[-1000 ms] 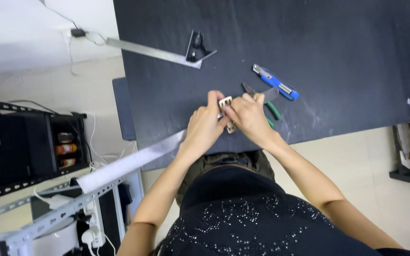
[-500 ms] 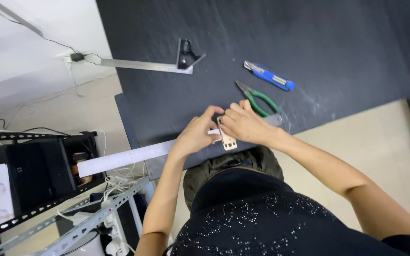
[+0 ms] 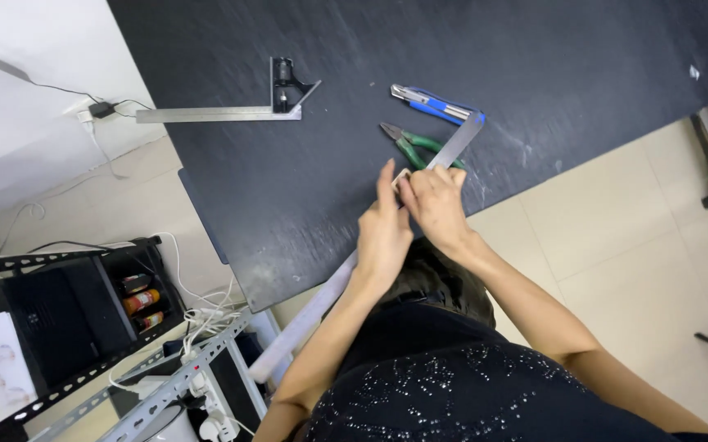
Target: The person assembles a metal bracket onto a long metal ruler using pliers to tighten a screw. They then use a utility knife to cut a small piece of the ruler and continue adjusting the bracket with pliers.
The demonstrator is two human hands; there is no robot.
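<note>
My left hand [image 3: 383,231] and my right hand [image 3: 436,205] meet over the front edge of the black table [image 3: 288,196]. Between their fingertips is a small pale metal bracket [image 3: 402,174], pinched by my left hand. A long flat metal bar [image 3: 455,149] runs diagonally under my right hand, which grips it. The bar's far end lies beside a blue utility knife [image 3: 432,102], and its near end hangs off the table past my left arm. Green-handled pliers [image 3: 413,147] lie just beyond my fingers, partly under the bar.
A combination square [image 3: 276,102] lies at the table's far left, its steel rule sticking out over the edge. Left of the table stand a black shelf rack [image 3: 67,319] with bottles, a grey angle-iron frame [image 3: 165,393] and white cables. Beige tiled floor [image 3: 616,237] lies to the right.
The long metal bar, earlier hanging low at the left, has swung up across the table edge until its tip reaches the knife. My hands stay together with the bracket, now on the bar.
</note>
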